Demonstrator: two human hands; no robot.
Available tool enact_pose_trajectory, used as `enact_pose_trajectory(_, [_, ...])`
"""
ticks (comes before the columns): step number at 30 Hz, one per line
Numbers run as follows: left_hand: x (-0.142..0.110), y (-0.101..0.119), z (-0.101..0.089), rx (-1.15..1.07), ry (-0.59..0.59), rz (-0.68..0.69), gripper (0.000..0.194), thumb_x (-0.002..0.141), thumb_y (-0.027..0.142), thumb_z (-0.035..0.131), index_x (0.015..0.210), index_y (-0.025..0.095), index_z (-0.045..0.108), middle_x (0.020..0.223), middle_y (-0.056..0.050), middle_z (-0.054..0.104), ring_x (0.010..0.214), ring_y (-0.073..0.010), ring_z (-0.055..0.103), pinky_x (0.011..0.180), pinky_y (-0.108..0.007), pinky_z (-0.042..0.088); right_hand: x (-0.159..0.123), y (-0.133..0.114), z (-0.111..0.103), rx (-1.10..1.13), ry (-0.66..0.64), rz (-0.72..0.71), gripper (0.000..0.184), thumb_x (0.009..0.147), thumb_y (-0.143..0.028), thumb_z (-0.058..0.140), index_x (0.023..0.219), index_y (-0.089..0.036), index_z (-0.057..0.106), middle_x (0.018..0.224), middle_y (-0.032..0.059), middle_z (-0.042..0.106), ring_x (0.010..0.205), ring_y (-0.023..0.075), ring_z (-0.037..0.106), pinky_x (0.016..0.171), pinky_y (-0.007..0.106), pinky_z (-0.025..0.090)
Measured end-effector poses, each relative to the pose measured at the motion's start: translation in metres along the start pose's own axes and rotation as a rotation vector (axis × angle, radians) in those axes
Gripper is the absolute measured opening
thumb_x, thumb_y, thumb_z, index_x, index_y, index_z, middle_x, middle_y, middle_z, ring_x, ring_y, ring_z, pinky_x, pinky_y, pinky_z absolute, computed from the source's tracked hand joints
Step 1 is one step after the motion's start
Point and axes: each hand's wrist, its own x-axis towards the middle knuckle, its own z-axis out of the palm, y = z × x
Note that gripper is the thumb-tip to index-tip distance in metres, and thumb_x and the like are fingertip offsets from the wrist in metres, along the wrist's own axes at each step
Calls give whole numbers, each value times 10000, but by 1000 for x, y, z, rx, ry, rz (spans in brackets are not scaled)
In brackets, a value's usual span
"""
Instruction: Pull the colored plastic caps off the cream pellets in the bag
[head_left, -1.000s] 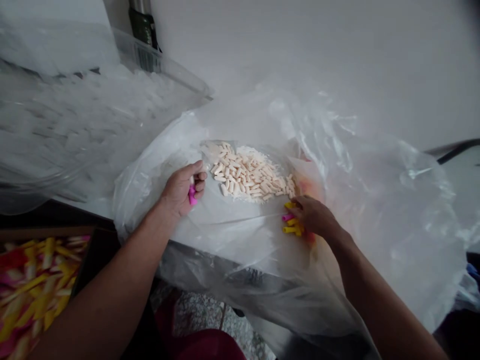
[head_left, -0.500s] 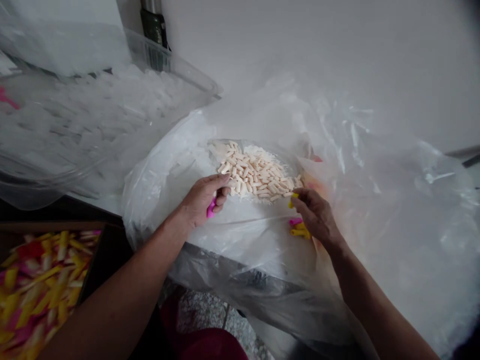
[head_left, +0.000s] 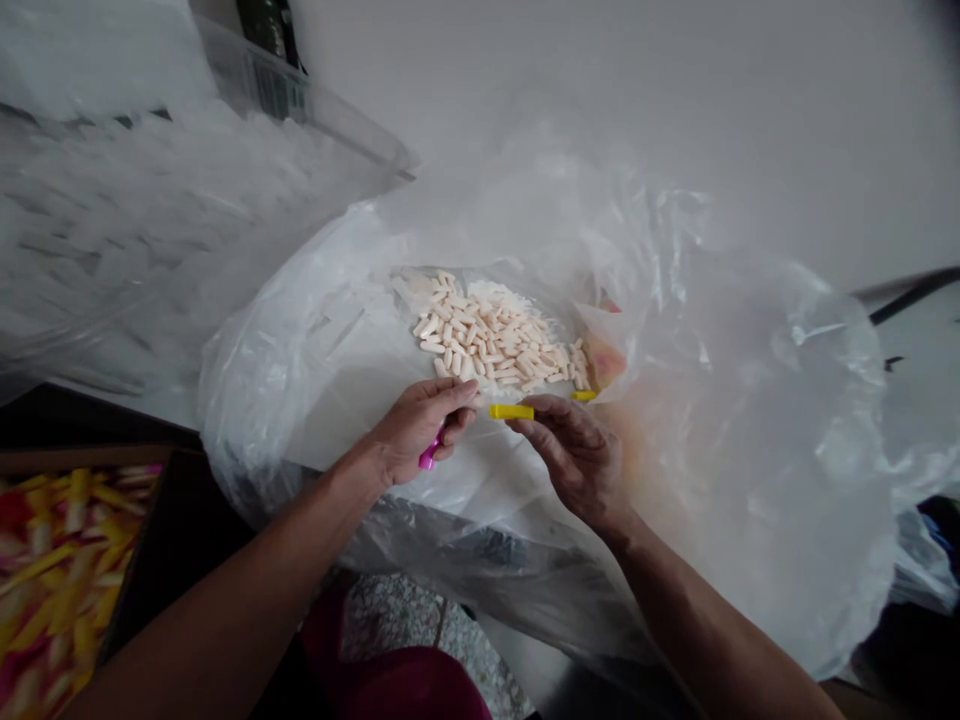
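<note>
My left hand [head_left: 416,430] is closed around a small pink plastic tube [head_left: 430,452], and only its end shows below the fingers. My right hand [head_left: 574,450] pinches a yellow plastic tube [head_left: 511,411], which sticks out sideways towards the left hand. A second yellow piece [head_left: 583,395] lies just beyond my right fingers. Both hands are close below a heap of cream capsule-shaped pieces [head_left: 487,335], which rests on a clear plastic bag [head_left: 750,450].
At the lower left, a box [head_left: 60,570] holds many yellow, pink and white sticks. At the upper left stands a clear plastic tub [head_left: 262,90] of white pieces. A white surface lies behind the bag. A speckled stone floor [head_left: 420,620] shows below.
My hands have drawn closer together. The right hand has lifted a yellow tube, and the loose yellow and pink pieces beneath it no longer show. The view has shifted slightly.
</note>
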Motion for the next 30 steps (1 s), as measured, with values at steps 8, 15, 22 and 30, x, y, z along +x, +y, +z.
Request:
enact_pose_trajectory(8, [-1, -5, -2, 74, 3, -2, 388, 816, 494, 852, 836, 183, 621, 675, 40, 525, 420, -34, 335, 298, -144, 219, 0, 1, -3, -31, -15, -29, 218, 987, -363, 752, 1182, -266, 732, 1013, 37, 771, 902, 192, 765, 828, 354, 648])
enact_pose_trajectory(15, [0, -5, -2, 49, -13, 10, 379, 824, 476, 854, 827, 179, 619, 665, 39, 525, 421, -30, 343, 316, -143, 236, 1, -4, -4, -78, -44, -49, 188, 999, -366, 736, 1160, -270, 727, 1023, 28, 790, 883, 187, 764, 824, 346, 633])
enact_pose_trajectory(22, [0, -8, 0, 92, 11, 51, 374, 815, 477, 868, 829, 188, 630, 652, 46, 530, 400, -31, 352, 309, -163, 237, 7, -12, -8, -364, -104, -135, 279, 1078, -472, 571, 982, -229, 671, 875, 45, 734, 752, 177, 681, 721, 316, 549])
enact_pose_trajectory(30, [1, -16, 3, 183, 50, 169, 361, 832, 491, 837, 829, 189, 640, 617, 55, 525, 393, -29, 338, 333, -172, 236, 9, -21, -3, -239, -249, 93, 575, 1139, -557, 352, 718, -222, 556, 672, 12, 598, 635, 146, 565, 667, 294, 459])
